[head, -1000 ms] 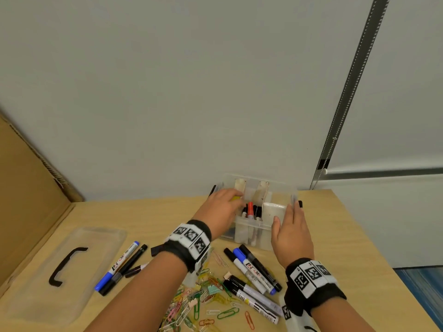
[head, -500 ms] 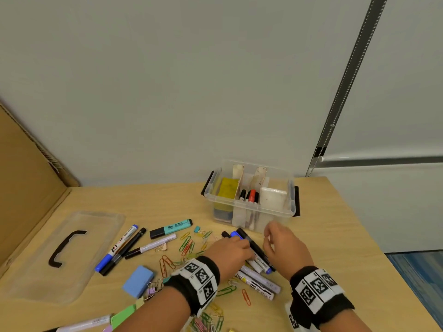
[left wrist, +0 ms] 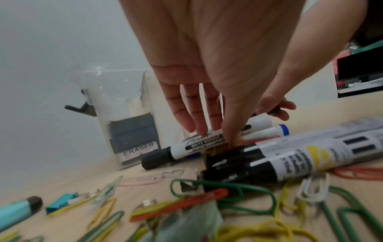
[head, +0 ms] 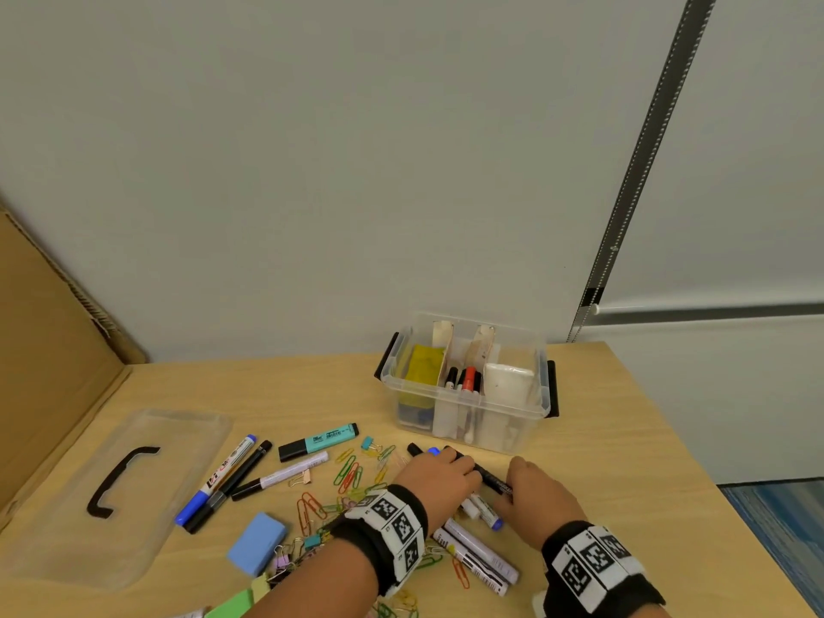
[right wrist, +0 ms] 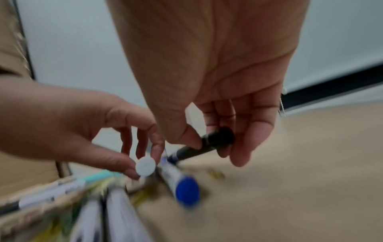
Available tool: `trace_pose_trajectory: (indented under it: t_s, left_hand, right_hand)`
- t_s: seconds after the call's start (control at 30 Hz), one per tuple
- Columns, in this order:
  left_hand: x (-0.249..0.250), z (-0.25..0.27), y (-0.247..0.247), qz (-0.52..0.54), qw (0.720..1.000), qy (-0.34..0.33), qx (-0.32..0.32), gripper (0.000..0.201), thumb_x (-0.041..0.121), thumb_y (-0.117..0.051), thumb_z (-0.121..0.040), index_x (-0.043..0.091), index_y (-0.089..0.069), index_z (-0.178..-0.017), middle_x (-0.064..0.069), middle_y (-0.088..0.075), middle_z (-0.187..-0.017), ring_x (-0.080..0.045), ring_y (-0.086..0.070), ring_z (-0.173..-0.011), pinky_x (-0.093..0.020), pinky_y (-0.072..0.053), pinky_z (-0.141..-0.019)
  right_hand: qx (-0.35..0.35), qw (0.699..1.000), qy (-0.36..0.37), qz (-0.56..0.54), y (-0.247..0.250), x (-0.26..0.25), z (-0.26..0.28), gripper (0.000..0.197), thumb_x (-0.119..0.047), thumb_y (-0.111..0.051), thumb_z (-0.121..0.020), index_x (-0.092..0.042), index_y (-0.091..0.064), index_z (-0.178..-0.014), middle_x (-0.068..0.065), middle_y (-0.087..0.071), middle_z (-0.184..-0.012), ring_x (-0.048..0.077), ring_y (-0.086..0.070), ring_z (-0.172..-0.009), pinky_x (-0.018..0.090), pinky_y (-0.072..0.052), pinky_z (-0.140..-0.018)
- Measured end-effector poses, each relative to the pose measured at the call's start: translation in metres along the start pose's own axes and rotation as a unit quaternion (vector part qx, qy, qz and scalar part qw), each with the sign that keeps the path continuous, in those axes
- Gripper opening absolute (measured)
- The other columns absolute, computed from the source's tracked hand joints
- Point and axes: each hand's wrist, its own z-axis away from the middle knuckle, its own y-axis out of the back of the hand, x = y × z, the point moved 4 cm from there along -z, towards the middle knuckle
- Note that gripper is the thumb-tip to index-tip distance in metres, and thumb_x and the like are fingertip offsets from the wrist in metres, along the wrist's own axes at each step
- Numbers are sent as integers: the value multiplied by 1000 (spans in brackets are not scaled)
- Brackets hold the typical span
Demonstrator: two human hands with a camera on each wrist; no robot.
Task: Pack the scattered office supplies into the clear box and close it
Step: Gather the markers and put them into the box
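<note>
Office supplies lie scattered across the wooden table [head: 624, 439], and here's the spread from the left. The clear lid [head: 67, 506] with its black handle lies flat at the far left edge. Next come a blue-capped marker [head: 218, 477] and a black pen [head: 232, 483] lying side by side, then a teal highlighter [head: 319, 441] and a blue eraser [head: 257, 543] nearer the camera. Coloured paper clips [head: 352, 472] litter the middle.

Now the left hand [head: 434, 477]: fingers reaching down, tips pinching a white-barrelled marker [left wrist: 207, 140] in the pile of markers [head: 477, 555]. Just beside it, the right hand [head: 535, 497] has thumb and fingers curled round the end of a black marker [right wrist: 207, 145], lifting it at an angle.

Beyond both hands sits the clear box [head: 468, 421], open, black latches on its sides, divided inside; a yellow block in the left compartment, markers standing in the middle, something white on the right.
</note>
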Motion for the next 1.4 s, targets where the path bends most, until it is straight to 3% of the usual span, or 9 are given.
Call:
trace_pose_trajectory:
  t_s: [0.33,0.53,0.7,0.83,0.93,1.03,1.1,1.2,1.4]
  left_hand:
    - [-39,86,32,150,970,99,166,34,19,-42,-98,30,-43,-130,12,-46,-128,-10,-49,-111,-29,-51,-84]
    - [-58,117,27,176,954,124,207,29,22,-44,-97,35,-50,-122,20,-46,-124,-2,-54,-106,-24,-51,-84]
    - [-61,125,30,173,951,126,222,29,27,-41,-95,36,-51,-120,20,-49,-122,0,-55,-104,-18,-50,-84]
    - [-63,130,28,176,949,128,227,28,29,-39,-92,37,-51,-116,21,-50,-119,2,-57,-97,-14,-49,-78]
    - [-64,134,27,178,947,129,235,27,22,-52,-92,39,-51,-113,24,-50,-118,3,-58,-90,-14,-51,-71]
    - [-61,137,33,183,945,122,244,33,18,-60,-87,38,-52,-112,25,-49,-116,6,-57,-89,-12,-51,-70]
    - [-56,133,47,182,941,105,264,33,17,-59,-86,35,-53,-114,22,-52,-117,4,-58,-88,-13,-52,-69]
    - [-47,114,78,147,937,66,309,30,19,-59,-85,29,-58,-114,14,-59,-115,1,-60,-85,-10,-51,-71]
    - [-47,27,115,40,961,3,275,35,8,-70,-79,18,-63,-112,1,-66,-106,-14,-64,-78,-22,-53,-63]
  right_hand:
    - [304,900,219,-221,127,-42,33,14,-27,-63,-87,-31,-58,-99,-17,-59,-78,-2,-59,-76,9,-49,-68]
    - [395,866,191,-240,128,-53,-6,15,-24,-64,-89,-18,-63,-103,-9,-62,-83,3,-60,-73,12,-50,-66]
    - [349,928,123,33,100,-67,-50,24,-38,-54,-92,-22,-67,-105,-2,-71,-93,20,-62,-91,37,-44,-84]
    - [211,969,68,109,73,-71,-61,46,-47,-24,-99,-32,-66,-111,-8,-68,-112,16,-49,-123,49,-6,-113]
    - [230,964,102,80,64,-61,-54,49,-45,-17,-98,-36,-55,-127,-16,-51,-138,17,-29,-141,52,21,-109]
    - [315,941,124,20,61,-45,-31,42,-41,-26,-91,-29,-58,-113,-9,-56,-118,18,-46,-121,49,-13,-112]
    - [343,926,155,-13,50,-37,-13,24,-35,-36,-88,-26,-55,-98,-9,-53,-98,14,-48,-96,35,-39,-91]
    - [247,951,187,-1,24,-29,-2,7,-25,-53,-87,-29,-51,-91,-14,-47,-87,6,-42,-80,17,-36,-70]
    - [-15,993,115,32,-20,-19,-10,29,-39,-46,-92,-25,-46,-118,-5,-46,-117,13,-43,-97,24,-41,-79]
